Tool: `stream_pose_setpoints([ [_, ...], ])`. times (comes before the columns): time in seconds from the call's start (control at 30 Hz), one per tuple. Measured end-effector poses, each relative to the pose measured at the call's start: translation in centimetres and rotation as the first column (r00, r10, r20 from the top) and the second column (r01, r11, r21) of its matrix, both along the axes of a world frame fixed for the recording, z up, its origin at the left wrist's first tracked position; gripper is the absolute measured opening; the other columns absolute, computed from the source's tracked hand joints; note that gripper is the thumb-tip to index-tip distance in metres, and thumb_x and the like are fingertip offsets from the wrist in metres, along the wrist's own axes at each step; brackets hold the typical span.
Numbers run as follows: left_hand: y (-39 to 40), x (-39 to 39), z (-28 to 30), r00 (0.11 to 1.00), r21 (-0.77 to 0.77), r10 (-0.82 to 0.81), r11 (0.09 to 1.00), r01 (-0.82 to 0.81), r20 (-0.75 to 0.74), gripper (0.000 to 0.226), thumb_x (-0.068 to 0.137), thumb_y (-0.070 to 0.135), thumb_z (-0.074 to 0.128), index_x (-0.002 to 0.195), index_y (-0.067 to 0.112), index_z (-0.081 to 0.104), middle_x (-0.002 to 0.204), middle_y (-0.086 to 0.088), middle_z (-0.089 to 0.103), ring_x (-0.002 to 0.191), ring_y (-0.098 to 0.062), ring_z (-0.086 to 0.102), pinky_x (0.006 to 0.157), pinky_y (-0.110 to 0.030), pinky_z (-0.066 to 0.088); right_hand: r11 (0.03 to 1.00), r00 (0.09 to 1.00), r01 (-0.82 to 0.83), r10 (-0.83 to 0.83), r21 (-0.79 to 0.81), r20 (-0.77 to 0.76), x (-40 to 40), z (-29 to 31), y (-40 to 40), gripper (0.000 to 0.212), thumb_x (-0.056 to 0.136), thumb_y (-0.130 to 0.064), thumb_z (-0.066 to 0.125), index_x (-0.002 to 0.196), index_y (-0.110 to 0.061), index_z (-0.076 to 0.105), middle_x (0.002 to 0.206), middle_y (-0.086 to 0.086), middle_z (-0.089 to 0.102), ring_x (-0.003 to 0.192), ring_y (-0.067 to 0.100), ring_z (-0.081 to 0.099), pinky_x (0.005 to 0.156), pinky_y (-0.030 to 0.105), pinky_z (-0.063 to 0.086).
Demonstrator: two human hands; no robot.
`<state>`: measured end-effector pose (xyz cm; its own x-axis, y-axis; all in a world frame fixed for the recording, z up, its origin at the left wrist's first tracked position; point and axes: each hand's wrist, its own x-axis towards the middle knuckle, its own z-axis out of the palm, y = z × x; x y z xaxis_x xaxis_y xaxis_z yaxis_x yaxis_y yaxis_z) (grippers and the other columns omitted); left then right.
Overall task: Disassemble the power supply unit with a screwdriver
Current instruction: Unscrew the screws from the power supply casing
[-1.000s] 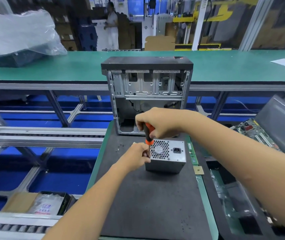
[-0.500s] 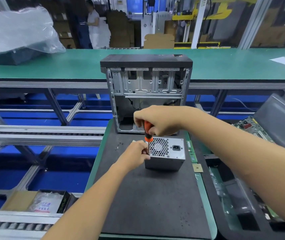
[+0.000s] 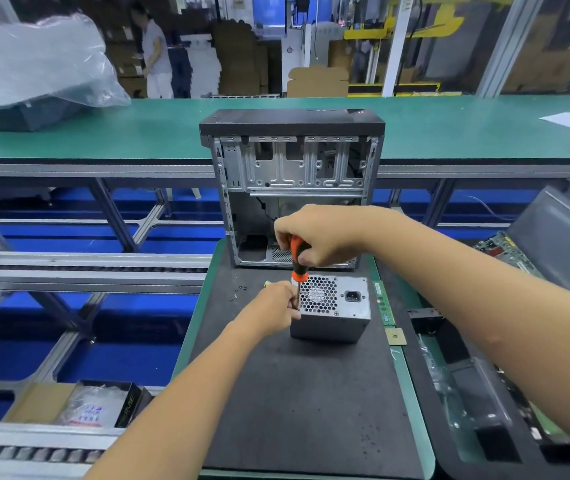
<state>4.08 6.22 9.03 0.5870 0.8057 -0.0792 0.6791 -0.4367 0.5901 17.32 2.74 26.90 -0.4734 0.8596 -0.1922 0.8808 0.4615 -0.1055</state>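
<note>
A grey metal power supply unit (image 3: 337, 315) with a honeycomb fan grille and a power socket on top stands on the black foam mat (image 3: 304, 393). My right hand (image 3: 321, 237) grips the orange and black handle of a screwdriver (image 3: 298, 261), held upright with its shaft going down to the unit's front left corner. My left hand (image 3: 275, 308) pinches the shaft low down, against the unit's left edge. The tip is hidden behind my left fingers.
An open computer case (image 3: 294, 188) stands just behind the unit. Several small screws (image 3: 238, 292) lie on the mat to the left. A green memory stick (image 3: 382, 303) and a small chip (image 3: 395, 336) lie to the right, beside a black tray (image 3: 484, 393) with circuit boards. A person stands far behind.
Both hands stay on the screwdriver at the unit's left corner. My right hand has turned slightly on the handle; the person in the background walked left.
</note>
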Motion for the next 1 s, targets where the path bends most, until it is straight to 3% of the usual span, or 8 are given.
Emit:
stream_pose_setpoints([
  [0.17,0.2,0.2,-0.2,0.999,-0.007,0.003,1.000,-0.003,-0.041,0.013,0.081,0.003,0.065,0.082,0.004,0.052,0.075,0.004,0.047,0.067,-0.014,0.046,0.058,-0.024,0.036,1.000,0.997,0.010,-0.011,-0.012,-0.079,-0.2,-0.4,-0.4,0.011,0.083,-0.017,0.062,0.093,-0.019,0.059,0.079,-0.010,0.054,0.070,0.010,0.049,0.057,0.025,0.039],
  [0.3,0.3,0.4,-0.2,0.996,-0.002,-0.010,1.000,0.010,-0.085,0.023,0.082,0.004,0.063,0.075,0.014,0.044,0.077,0.005,0.044,0.066,-0.011,0.042,0.056,-0.022,0.032,0.971,0.960,0.056,-0.116,0.233,0.255,-1.3,-1.2,-0.2,0.025,0.103,-0.034,0.039,0.104,-0.015,0.057,0.078,0.005,0.050,0.058,0.018,0.039,0.049,0.032,0.028],
  [0.43,0.3,0.2,-0.4,0.996,0.010,-0.029,0.999,0.030,-0.090,0.026,0.082,0.006,0.064,0.073,0.018,0.043,0.075,0.003,0.047,0.069,-0.015,0.047,0.061,-0.027,0.036,0.999,1.000,-0.014,0.013,0.035,0.020,-1.1,-0.8,-0.3,0.010,0.090,-0.016,0.055,0.099,-0.013,0.051,0.088,0.001,0.059,0.078,0.023,0.054,0.064,0.036,0.044],
  [0.53,0.3,0.1,-0.5,0.997,0.026,-0.040,0.999,0.042,-0.072,0.023,0.083,0.006,0.065,0.076,0.016,0.045,0.079,0.002,0.048,0.075,-0.019,0.050,0.066,-0.028,0.039,0.996,0.994,-0.039,0.031,-0.075,-0.107,-0.8,-0.3,-0.7,0.024,0.078,-0.005,0.060,0.100,-0.014,0.056,0.092,0.000,0.060,0.082,0.019,0.054,0.068,0.033,0.047],
  [0.67,-0.1,-0.2,-0.6,0.999,0.073,-0.029,0.997,0.031,-0.032,0.016,0.084,0.010,0.066,0.083,0.016,0.051,0.081,0.006,0.047,0.075,-0.016,0.052,0.068,-0.027,0.042,0.982,0.978,0.115,-0.139,0.151,0.155,-0.7,-0.9,-0.2,0.026,0.098,-0.040,0.046,0.093,-0.016,0.042,0.083,0.004,0.051,0.066,0.018,0.045,0.053,0.032,0.033],
  [0.73,-0.4,-0.4,-0.8,1.000,0.118,-0.005,0.993,0.004,0.010,0.010,0.083,0.012,0.068,0.085,0.012,0.058,0.086,0.003,0.053,0.080,-0.021,0.056,0.084,-0.031,0.044,0.969,0.961,0.086,-0.141,0.231,0.236,-0.6,-1.3,0.0,0.021,0.104,-0.033,0.035,0.092,-0.017,0.041,0.083,0.007,0.052,0.060,0.016,0.040,0.048,0.031,0.027],
  [0.83,-0.7,-0.5,-0.8,0.996,0.136,0.041,0.989,-0.052,0.076,0.007,0.080,0.011,0.071,0.080,0.006,0.066,0.090,-0.002,0.061,0.084,-0.022,0.059,0.099,-0.036,0.037,0.996,0.999,0.036,-0.038,0.087,0.022,-0.1,-1.3,0.0,0.011,0.096,-0.025,0.049,0.100,-0.015,0.050,0.082,-0.003,0.052,0.070,0.016,0.048,0.054,0.029,0.031],
  [1.0,-0.5,-0.4,-0.4,0.998,0.128,0.043,0.991,-0.049,0.046,0.009,0.077,0.011,0.073,0.076,0.007,0.065,0.088,-0.001,0.063,0.085,-0.024,0.058,0.093,-0.037,0.043,1.000,0.996,0.007,-0.009,-0.027,-0.091,-0.1,-0.7,-0.8,0.024,0.082,-0.018,0.064,0.104,-0.015,0.055,0.090,-0.001,0.062,0.078,0.018,0.053,0.065,0.031,0.044],
])
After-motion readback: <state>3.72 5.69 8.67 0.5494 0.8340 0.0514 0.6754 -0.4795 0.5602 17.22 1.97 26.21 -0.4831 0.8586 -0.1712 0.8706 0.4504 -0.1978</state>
